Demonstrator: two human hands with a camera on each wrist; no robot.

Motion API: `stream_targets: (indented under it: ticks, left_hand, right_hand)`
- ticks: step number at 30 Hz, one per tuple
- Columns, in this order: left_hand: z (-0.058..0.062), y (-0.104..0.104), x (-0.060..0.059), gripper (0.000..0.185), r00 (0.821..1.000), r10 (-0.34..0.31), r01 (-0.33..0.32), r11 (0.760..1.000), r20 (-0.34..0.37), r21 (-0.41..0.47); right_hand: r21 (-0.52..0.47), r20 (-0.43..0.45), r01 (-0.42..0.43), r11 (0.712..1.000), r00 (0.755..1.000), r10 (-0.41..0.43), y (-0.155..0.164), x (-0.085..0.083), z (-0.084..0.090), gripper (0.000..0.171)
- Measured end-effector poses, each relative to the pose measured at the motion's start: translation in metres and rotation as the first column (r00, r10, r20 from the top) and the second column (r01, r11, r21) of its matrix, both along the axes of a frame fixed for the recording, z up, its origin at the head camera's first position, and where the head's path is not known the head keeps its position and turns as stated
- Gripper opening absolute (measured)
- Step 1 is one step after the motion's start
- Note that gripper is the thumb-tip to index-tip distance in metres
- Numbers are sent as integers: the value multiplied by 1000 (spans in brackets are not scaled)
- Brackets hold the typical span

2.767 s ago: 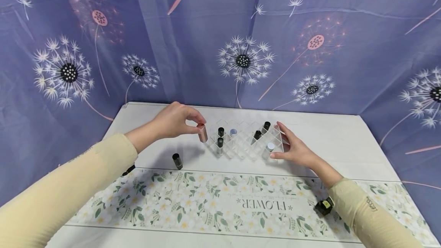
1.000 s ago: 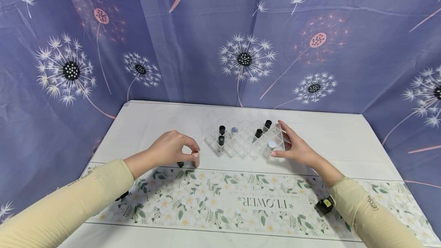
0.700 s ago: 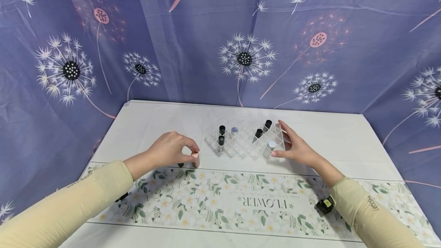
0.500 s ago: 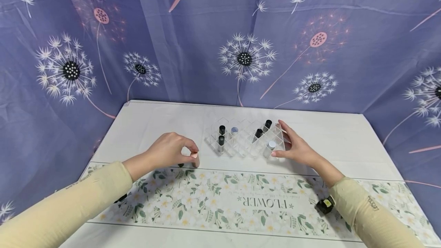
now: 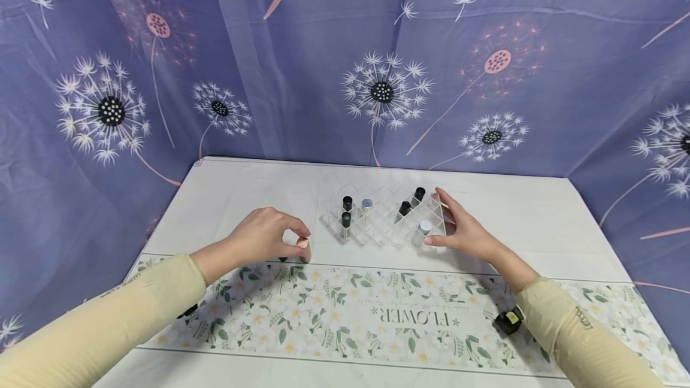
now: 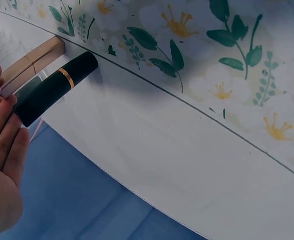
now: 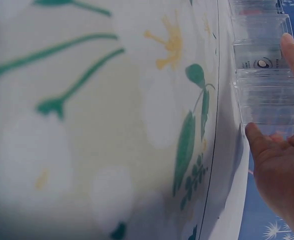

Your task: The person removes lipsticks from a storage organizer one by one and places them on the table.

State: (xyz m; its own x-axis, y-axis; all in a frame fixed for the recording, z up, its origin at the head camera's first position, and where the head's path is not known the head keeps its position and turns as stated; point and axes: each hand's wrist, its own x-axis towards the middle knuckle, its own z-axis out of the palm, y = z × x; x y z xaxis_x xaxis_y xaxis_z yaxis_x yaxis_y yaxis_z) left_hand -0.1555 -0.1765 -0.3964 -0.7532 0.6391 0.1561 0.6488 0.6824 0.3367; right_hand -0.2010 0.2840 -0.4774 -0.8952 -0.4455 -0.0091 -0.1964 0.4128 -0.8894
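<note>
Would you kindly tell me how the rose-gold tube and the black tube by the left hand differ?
The rose-gold tube is pale metallic pink; the black tube is glossy black with a thin gold band. The left hand pinches the rose-gold tube's top, while the black tube stands free behind that hand. Both stand upright, side by side, at the floral runner's edge.

Blue curtain (image 5: 302, 47) (dandelions) behind table (image 5: 539, 220).

"FLOWER" printed upside down on the floral table runner (image 5: 409, 316)

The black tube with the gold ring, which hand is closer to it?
Left. The left hand sits right over the black tube, fingers beside it. The right hand rests against the clear organizer.
</note>
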Motion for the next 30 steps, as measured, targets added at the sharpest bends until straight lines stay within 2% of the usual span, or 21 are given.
stream_targets:
  ticks: [2,6,11,18,23,30]
  left_hand:
    - [3,1,-1,19,1000,0,0,1000,9,0]
    - [14,3,-5,29,1000,4,-4,1000,25,-7]
    - [28,10,-16,43,1000,-12,12,1000,20,-8]
    - [46,23,-33,49,1000,-25,25,1000,10,11]
    - [53,31,-47,51,999,-29,29,999,32,22]
    - [55,40,-64,53,994,-43,43,999,99,3]
  right_hand:
    - [-2,1,2,1000,1000,-2,0,0,1,121]
    - [-1,2,2,1000,1000,-2,0,0,2,121]
    - [3,1,4,1000,1000,-4,1,0,3,121]
    - [1,-2,6,1000,1000,-6,2,0,2,121]
    - [-5,-2,6,1000,1000,-6,2,0,1,121]
    - [0,-2,0,1000,1000,0,1,0,0,121]
